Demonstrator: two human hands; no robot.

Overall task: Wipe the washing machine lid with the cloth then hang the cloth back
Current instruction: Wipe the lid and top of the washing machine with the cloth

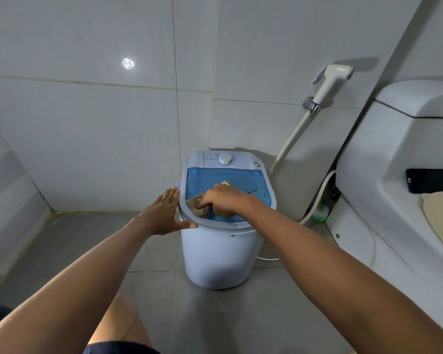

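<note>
Cloth [198, 206] under right hand [223, 200], pressed flat on lid [241, 181].

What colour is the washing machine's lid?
Translucent blue lid, with a pale grey rim, seen in the head view.

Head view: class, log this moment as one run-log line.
step: wiping | right hand: cloth on lid | left hand: steadying washing machine

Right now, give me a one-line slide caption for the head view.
Right hand wipes the blue lid with a cloth; left hand braces the washer.
</note>
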